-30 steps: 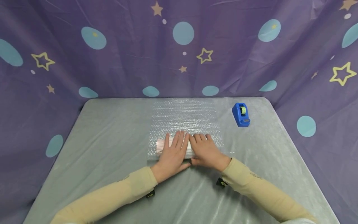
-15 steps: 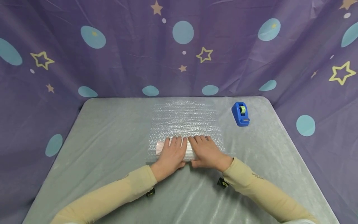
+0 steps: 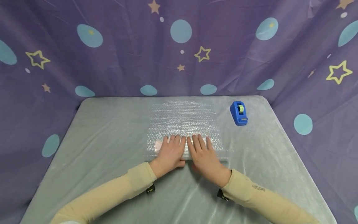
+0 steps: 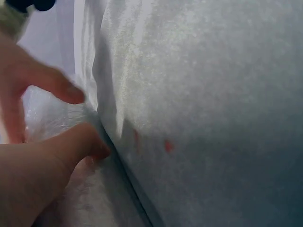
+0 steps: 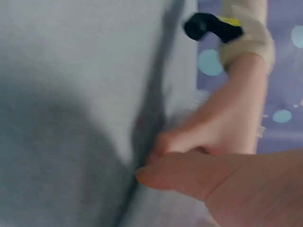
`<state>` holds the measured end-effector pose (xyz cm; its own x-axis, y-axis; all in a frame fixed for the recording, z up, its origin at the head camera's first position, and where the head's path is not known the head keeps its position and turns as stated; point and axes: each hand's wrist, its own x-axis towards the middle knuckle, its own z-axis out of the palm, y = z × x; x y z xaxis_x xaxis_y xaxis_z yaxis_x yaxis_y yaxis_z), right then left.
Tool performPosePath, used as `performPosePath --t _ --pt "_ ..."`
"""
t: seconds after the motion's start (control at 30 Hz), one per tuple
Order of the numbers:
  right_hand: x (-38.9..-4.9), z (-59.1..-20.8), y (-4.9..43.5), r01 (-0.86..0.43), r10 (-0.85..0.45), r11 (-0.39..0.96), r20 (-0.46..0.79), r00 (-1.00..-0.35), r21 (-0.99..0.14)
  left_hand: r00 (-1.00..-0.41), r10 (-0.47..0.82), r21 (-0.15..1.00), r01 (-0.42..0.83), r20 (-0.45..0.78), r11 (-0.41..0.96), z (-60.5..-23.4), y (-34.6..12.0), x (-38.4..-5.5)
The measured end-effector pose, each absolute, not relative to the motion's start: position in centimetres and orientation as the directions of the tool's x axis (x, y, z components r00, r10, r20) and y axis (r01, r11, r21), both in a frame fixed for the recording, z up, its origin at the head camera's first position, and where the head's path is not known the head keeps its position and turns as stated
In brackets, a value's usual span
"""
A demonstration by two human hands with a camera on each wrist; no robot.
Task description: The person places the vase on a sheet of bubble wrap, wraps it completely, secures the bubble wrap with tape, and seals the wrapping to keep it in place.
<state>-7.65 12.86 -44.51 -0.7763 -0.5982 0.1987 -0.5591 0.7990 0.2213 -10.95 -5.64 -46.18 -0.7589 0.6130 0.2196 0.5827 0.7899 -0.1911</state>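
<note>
A clear bubble wrap sheet (image 3: 181, 118) lies over the middle of the table. Its near end is rolled around a pale pink thing (image 3: 158, 145), whose left end shows through the plastic; its kind cannot be made out. My left hand (image 3: 169, 154) grips the bubble wrap roll (image 3: 186, 153), with fingers bent over the top and thumb along the near side. Beside it, my right hand (image 3: 206, 159) presses on the right part of the roll with straighter, slightly spread fingers. Both thumbs show at the roll's near side in the wrist views.
A blue tape dispenser (image 3: 238, 114) with a roll of tape stands at the back right of the table. Grey cloth (image 3: 117, 124) covers the tabletop. A purple curtain (image 3: 120, 62) with stars and dots hangs behind and along both sides.
Both hands first drew back slightly toward the body, with the left fingers bending over the roll. Since then my right hand has shifted nearer the body and its fingers have straightened.
</note>
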Motion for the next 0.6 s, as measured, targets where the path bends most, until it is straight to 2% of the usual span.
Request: performPosePath --t 0.27,0.6 --pt "-8.8 -46.4 12.9 -0.535 -0.594 0.801 0.249 -0.765 0.268 -0.777 0.606 -0.117 0.595 0.171 0.795 -45.9 -5.7 -11.7" --pt "-9.9 -47.5 13.0 -0.527 -0.586 0.811 0.368 -0.722 0.256 -0.768 0.604 -0.110 0.596 0.213 0.796 -46.0 -5.7 -12.0"
